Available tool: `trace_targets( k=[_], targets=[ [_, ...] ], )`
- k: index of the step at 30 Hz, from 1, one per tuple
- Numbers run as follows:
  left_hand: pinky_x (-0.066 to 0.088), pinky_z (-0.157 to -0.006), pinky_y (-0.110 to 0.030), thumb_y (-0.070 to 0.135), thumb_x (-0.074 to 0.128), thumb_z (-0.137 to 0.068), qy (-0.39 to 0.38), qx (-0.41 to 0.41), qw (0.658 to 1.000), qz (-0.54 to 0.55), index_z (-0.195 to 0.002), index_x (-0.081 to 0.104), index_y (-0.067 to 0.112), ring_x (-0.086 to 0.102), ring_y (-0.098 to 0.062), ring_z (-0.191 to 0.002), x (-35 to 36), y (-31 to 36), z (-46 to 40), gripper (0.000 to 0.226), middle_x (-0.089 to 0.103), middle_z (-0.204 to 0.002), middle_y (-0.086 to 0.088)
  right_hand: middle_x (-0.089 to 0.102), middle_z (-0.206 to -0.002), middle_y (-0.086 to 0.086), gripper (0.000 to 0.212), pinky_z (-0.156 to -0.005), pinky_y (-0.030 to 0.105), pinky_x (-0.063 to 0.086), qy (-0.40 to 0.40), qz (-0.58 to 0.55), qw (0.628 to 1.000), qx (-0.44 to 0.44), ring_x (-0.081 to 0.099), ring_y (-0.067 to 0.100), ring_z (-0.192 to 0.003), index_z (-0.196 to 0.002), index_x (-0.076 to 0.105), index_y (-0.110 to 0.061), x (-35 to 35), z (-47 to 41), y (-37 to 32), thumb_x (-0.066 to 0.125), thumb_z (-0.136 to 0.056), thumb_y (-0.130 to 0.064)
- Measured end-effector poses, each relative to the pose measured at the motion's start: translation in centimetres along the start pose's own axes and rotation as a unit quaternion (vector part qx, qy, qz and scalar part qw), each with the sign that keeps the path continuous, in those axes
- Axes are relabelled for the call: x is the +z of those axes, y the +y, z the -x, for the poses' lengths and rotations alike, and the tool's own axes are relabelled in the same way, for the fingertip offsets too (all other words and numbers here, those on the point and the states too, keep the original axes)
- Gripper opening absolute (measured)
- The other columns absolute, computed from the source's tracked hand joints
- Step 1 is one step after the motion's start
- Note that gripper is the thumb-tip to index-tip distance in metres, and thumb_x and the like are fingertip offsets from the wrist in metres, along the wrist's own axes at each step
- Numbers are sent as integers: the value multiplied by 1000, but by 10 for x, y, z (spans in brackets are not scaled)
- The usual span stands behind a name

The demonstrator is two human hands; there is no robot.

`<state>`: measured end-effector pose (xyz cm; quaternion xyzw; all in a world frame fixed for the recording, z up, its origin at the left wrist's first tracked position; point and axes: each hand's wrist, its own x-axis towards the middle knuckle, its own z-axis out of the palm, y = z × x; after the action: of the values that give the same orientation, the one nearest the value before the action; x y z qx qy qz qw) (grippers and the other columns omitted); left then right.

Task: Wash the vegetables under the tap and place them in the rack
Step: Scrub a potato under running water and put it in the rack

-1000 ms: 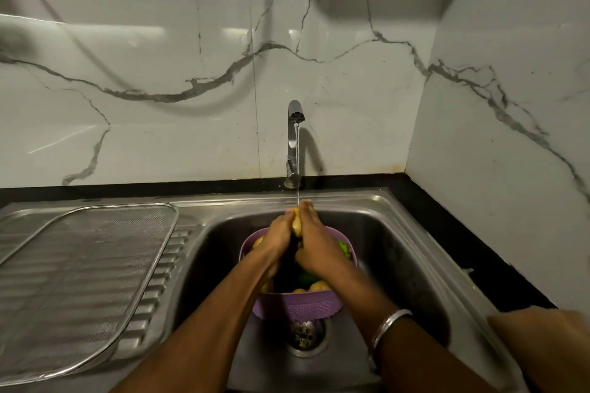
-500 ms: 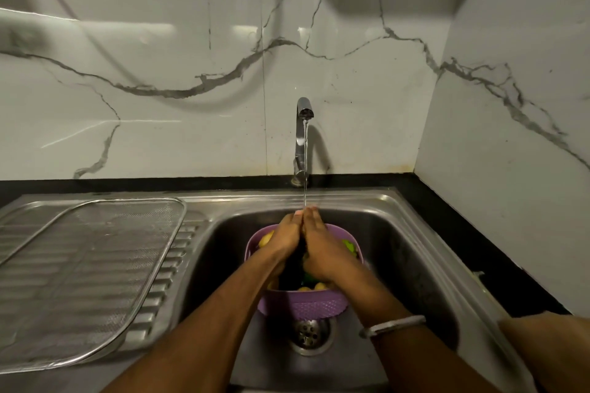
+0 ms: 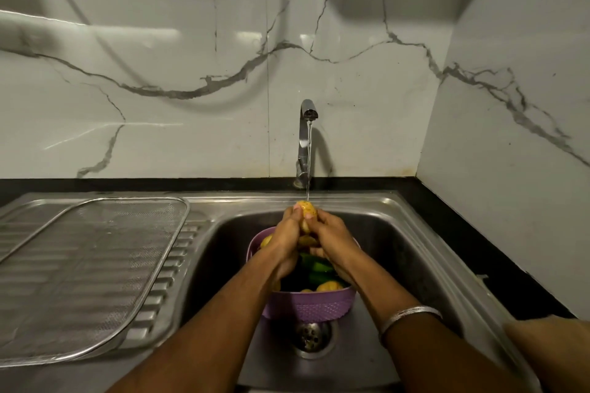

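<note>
Both hands have lifted, baring a yellow vegetable (image 3: 305,209) under the tap (image 3: 307,124) | left hand (image 3: 287,234) and right hand (image 3: 332,238) both clasp it above the purple basket (image 3: 308,308) | mesh rack (image 3: 92,271) lies left, left hand nearer.

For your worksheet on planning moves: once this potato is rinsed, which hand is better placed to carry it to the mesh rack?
Probably the left hand. Both hands grip the potato under the tap, but the rack lies on the left drainboard, so the left reaches it without crossing over the right hand.
</note>
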<state>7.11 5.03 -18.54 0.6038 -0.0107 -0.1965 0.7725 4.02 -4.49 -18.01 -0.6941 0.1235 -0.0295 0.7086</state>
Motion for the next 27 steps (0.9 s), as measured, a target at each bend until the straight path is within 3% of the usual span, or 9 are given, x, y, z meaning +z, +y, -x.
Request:
trace_targets(
  k=[3,6,10,15,18,22,27],
  targets=[
    [57,-78,-39,39,40,-108,4,12,1000,-12,-131,57,18,67,-30,-106,1,-1,-1,36,67,-121,-18,74,-111,11,22,-78,37,64,36,-15,999,-14,73,24,-99,-123,68,-14,2,-1,4,57,-104,-20],
    [58,-67,-35,38,54,-103,21,53,998,-23,-120,65,11,71,-28,-93,0,2,-6,34,72,-111,-21,74,-108,14,20,-71,35,64,27,-29,999,-8,74,27,-95,-120,67,-12,0,-2,2,59,-103,-17],
    [57,-76,-41,41,58,-100,67,84,992,-61,-107,66,11,68,-26,-88,4,6,-14,32,70,-100,-16,74,-110,8,25,-80,40,64,43,75,994,-66,72,23,-101,-124,67,-17,-4,-1,3,59,-101,-11],
    [60,-65,-41,45,44,-105,82,11,997,-3,-112,63,14,69,-27,-85,2,14,-19,37,68,-103,-17,75,-112,1,37,-88,45,62,61,139,980,-129,71,19,-103,-129,67,-19,-1,-2,8,68,-95,-8],
    [60,-70,-40,38,43,-107,30,4,999,30,-121,62,11,68,-28,-89,0,14,-15,35,68,-111,-20,74,-114,9,37,-79,38,64,67,47,993,-89,75,24,-96,-133,63,-12,-6,-4,4,66,-97,-8],
    [56,-71,-37,27,47,-107,-23,53,997,-59,-119,63,11,67,-24,-87,2,7,-10,25,69,-105,-15,75,-110,8,30,-78,39,64,72,64,992,-86,75,20,-95,-129,67,-15,-12,-10,6,62,-100,-9],
    [59,-82,-42,35,47,-106,34,102,983,-151,-112,64,13,68,-26,-95,11,8,-16,29,70,-105,-15,76,-98,1,29,-79,45,64,101,189,968,-134,73,17,-93,-113,73,-25,-12,-14,13,64,-94,-5]
  ],
)
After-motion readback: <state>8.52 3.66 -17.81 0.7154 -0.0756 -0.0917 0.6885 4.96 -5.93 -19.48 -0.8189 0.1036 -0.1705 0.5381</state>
